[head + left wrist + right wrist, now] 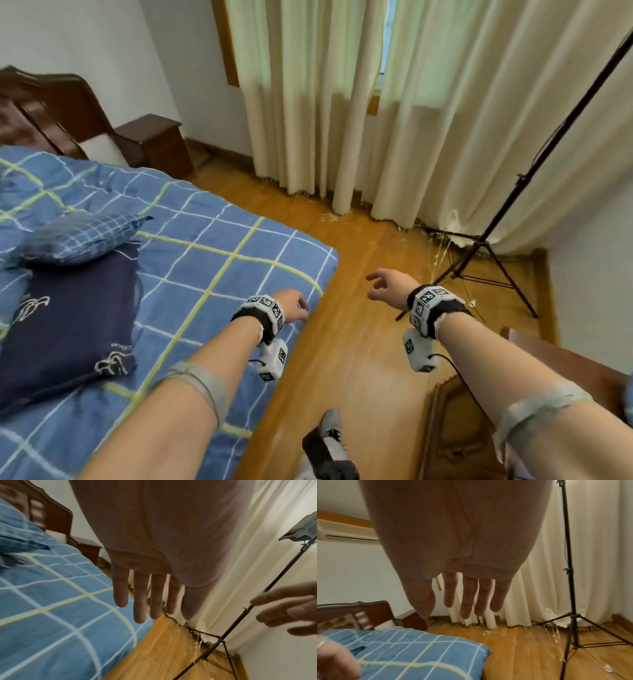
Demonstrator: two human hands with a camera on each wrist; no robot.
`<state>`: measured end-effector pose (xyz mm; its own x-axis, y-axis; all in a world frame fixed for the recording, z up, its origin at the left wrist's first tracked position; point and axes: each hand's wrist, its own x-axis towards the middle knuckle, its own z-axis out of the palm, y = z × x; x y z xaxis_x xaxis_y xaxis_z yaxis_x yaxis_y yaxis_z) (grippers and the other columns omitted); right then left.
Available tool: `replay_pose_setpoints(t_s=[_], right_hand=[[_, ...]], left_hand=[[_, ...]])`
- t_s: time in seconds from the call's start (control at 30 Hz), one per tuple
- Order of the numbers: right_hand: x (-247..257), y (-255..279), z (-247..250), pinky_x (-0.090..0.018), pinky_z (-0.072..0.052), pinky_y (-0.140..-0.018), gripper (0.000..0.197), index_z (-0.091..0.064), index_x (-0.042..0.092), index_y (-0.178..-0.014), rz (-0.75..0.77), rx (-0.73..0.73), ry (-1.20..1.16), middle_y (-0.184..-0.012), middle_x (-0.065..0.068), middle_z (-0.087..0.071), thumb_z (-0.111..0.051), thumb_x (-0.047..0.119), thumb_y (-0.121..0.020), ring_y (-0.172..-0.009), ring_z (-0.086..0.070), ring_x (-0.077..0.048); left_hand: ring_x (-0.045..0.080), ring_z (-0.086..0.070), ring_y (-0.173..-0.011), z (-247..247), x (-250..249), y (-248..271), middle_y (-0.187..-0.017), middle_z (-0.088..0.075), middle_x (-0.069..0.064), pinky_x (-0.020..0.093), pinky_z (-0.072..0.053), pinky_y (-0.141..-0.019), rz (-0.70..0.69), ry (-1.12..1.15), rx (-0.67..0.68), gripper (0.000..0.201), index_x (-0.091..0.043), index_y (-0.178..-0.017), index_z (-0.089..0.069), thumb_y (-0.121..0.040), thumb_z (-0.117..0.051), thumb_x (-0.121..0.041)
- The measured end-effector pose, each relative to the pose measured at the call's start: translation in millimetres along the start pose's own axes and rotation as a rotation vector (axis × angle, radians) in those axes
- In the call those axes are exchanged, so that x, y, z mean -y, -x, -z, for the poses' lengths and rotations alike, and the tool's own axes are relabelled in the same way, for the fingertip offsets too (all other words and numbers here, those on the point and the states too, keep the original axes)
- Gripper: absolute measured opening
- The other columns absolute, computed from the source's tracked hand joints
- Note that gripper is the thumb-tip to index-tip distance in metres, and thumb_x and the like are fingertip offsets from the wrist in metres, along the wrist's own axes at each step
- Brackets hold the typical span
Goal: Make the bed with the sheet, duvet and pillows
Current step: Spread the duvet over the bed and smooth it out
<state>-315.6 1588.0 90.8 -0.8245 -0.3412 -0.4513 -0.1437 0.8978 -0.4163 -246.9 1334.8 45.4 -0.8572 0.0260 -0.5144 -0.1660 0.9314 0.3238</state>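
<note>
— Blue checked cloth with white and yellow lines: that is the duvet [212, 246], spread over the bed [267, 383] right out to its near corner beside the wooden floor [359, 342].

— And the pillows?

— Two, at the left of the head view. A navy pillow [68, 325] with pale embroidered figures lies flat on the duvet, and a blue plaid pillow [78, 240] lies just behind it, its edge overlapping the navy one. I cannot make out the sheet; the duvet covers what shows of the mattress.

— What are the hands doing?

— The left hand [291, 305] hangs over the bed's edge near the corner. Its wrist view shows the fingers [139, 601] straight and slightly apart, holding nothing; whether the tips touch the cloth I cannot tell. The right hand [387, 286] is out over the floor, apart from the bed, fingers [467, 597] loose and spread, nothing in it.

— Anything else in the room?

— A dark wooden headboard [51, 109] at the far left, with a nightstand [157, 140] beside it against the wall. Cream curtains [342, 102] fall to the floor, frayed at the hem, with pale scraps scattered below. A black tripod stand [486, 246] is planted by the curtains at the right. Both wrists wear bands with black-and-white markers.
</note>
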Motion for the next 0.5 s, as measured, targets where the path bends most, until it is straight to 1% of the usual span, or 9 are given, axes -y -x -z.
replay_pose_setpoints(t_s=[0.1,0.2,0.23,0.33,0.43,0.5], right_hand=[[-50,-47,59,-0.033,-0.050,-0.094,0.052,-0.050,0.027,-0.139,-0.084,-0.012,-0.006,-0.131,0.000,-0.059,-0.065,0.041,-0.090,-0.113,-0.060,-0.021],[-97,-93,115,-0.034,-0.052,-0.092,0.049,-0.052,0.027,-0.136,-0.144,-0.104,-0.066,-0.128,0.000,-0.062,-0.065,0.039,-0.089,-0.109,-0.062,-0.020],[-109,-108,130,-0.034,-0.052,-0.092,0.049,-0.052,0.027,-0.135,-0.158,-0.107,-0.085,-0.128,0.000,-0.062,-0.065,0.039,-0.089,-0.108,-0.062,-0.019],[-141,-173,177,-0.032,-0.052,-0.091,0.050,-0.052,0.027,-0.135,-0.172,-0.090,-0.118,-0.128,0.000,-0.062,-0.066,0.038,-0.089,-0.109,-0.062,-0.020],[-165,-259,214,-0.031,-0.051,-0.091,0.051,-0.052,0.027,-0.136,-0.137,-0.077,-0.120,-0.127,-0.001,-0.063,-0.067,0.039,-0.088,-0.109,-0.062,-0.020],[-173,-324,239,-0.031,-0.051,-0.092,0.053,-0.052,0.026,-0.137,-0.085,-0.047,-0.100,-0.127,-0.001,-0.062,-0.067,0.040,-0.088,-0.110,-0.062,-0.020]], left_hand=[[0.022,-0.064,-0.104,47,-60,-96,-0.118,-0.067,0.005,0.029,-0.051,-0.083,-0.087,-0.003,-0.014,0.034,-0.016,-0.121,-0.064,-0.091,-0.059,-0.032],[0.021,-0.064,-0.101,94,-122,-178,-0.119,-0.065,0.001,0.027,-0.048,-0.075,-0.169,-0.056,-0.028,0.036,-0.019,-0.126,-0.060,-0.094,-0.055,-0.034],[0.020,-0.063,-0.102,108,-141,-201,-0.119,-0.065,0.000,0.027,-0.049,-0.076,-0.192,-0.080,-0.012,0.035,-0.020,-0.126,-0.060,-0.093,-0.055,-0.035],[0.016,-0.062,-0.104,146,-184,-281,-0.119,-0.065,-0.006,0.030,-0.053,-0.086,-0.239,-0.134,0.019,0.036,-0.027,-0.122,-0.060,-0.090,-0.057,-0.041],[0.015,-0.062,-0.105,180,-204,-359,-0.120,-0.065,-0.007,0.031,-0.052,-0.089,-0.226,-0.149,0.003,0.038,-0.028,-0.123,-0.060,-0.089,-0.057,-0.044],[0.016,-0.061,-0.106,202,-207,-410,-0.122,-0.064,-0.006,0.029,-0.050,-0.087,-0.181,-0.154,-0.018,0.039,-0.027,-0.125,-0.059,-0.090,-0.057,-0.044]])
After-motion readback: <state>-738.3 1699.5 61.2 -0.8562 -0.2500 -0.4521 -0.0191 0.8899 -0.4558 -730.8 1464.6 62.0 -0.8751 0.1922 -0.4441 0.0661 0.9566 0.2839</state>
